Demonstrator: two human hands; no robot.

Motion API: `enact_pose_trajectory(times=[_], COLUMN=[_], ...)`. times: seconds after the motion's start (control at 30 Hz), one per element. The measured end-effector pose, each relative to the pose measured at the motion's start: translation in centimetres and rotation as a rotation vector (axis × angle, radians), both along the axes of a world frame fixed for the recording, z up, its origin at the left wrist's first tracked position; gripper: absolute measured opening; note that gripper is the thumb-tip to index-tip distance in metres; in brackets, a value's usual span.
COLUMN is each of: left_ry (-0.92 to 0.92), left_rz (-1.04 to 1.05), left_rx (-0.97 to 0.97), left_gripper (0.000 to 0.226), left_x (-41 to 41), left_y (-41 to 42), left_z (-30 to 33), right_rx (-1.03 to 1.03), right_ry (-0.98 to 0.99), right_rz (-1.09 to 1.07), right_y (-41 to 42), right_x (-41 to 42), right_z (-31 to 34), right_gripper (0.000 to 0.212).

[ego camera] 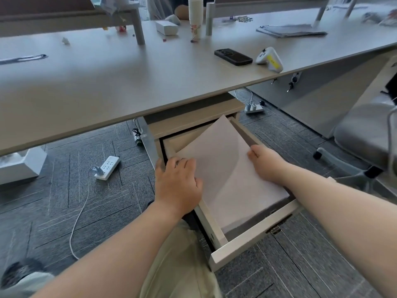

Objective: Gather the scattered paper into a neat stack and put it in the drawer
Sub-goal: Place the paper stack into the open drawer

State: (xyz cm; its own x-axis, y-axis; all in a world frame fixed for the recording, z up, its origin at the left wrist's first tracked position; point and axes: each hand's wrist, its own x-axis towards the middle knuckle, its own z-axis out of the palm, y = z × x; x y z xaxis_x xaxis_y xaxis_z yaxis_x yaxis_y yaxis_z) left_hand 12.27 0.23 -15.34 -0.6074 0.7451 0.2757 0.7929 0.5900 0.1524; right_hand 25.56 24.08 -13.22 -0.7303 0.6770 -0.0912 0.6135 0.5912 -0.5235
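A stack of white paper (227, 168) lies in the open drawer (255, 239) of a low cabinet under the desk, its far end tilted up over the drawer's back. My left hand (178, 183) rests on the paper's left edge by the drawer's left wall, fingers curled over the sheets. My right hand (264, 162) grips the paper's right edge against the drawer's right wall. The stack's near end sits flat on the drawer bottom.
The grey desk (111, 82) overhangs the cabinet and carries a black phone (233, 57), a white controller (269, 59), a cup stack (195, 18), a white box (166, 27). Power strips (107, 167) and a cable lie on the carpet. An office chair (365, 136) stands right.
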Motion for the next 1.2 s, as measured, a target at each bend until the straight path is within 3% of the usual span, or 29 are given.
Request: enact_pose_trajectory(times=[0.27, 0.33, 0.47, 0.63, 0.67, 0.77, 0.8, 0.9, 1.0, 1.07, 1.2], left_ry=[-0.069, -0.08, -0.122, -0.18, -0.183, -0.199, -0.199, -0.192, -0.197, -0.203, -0.211], left_rz=[0.002, 0.011, 0.019, 0.017, 0.017, 0.017, 0.016, 0.011, 0.01, 0.01, 0.006], left_rx=[0.073, 0.076, 0.064, 0.039, 0.037, 0.021, 0.018, 0.015, 0.001, -0.001, 0.001], left_gripper=[0.048, 0.048, 0.049, 0.049, 0.049, 0.042, 0.041, 0.046, 0.045, 0.042, 0.047], left_x=[0.3, 0.4, 0.6, 0.6, 0.6, 0.5, 0.5, 0.4, 0.4, 0.4, 0.3], left_y=[-0.1, -0.1, -0.1, -0.1, -0.1, -0.1, -0.1, -0.2, -0.2, -0.2, -0.2], left_z=[-0.6, -0.7, -0.7, -0.8, -0.8, -1.0, -1.0, -1.0, -0.9, -0.9, -0.9], right_rx=[0.098, 0.029, -0.081, -0.015, 0.016, 0.511, 0.597, 0.47, 0.202, 0.182, 0.336], right_ry=[-0.144, -0.178, -0.186, -0.284, -0.385, -0.725, -0.735, -0.686, -0.626, -0.615, -0.723], right_rz=[0.057, -0.007, -0.132, -0.098, -0.032, 0.302, 0.33, 0.247, -0.052, -0.08, 0.017], right_y=[-1.0, -1.4, -2.0, -2.1, -2.4, -2.4, -2.3, -1.1, -1.1, -1.4, -2.5], right_x=[-2.2, -2.5, -2.7, -2.7, -2.7, -1.7, -1.6, -2.3, -4.0, -4.4, -4.5], right_z=[-1.0, -1.0, -1.4, -2.0, -1.6, -1.9, -1.9, -3.9, -4.0, -2.9, -2.4], right_gripper=[0.023, 0.019, 0.031, 0.038, 0.037, 0.041, 0.041, 0.042, 0.053, 0.061, 0.065])
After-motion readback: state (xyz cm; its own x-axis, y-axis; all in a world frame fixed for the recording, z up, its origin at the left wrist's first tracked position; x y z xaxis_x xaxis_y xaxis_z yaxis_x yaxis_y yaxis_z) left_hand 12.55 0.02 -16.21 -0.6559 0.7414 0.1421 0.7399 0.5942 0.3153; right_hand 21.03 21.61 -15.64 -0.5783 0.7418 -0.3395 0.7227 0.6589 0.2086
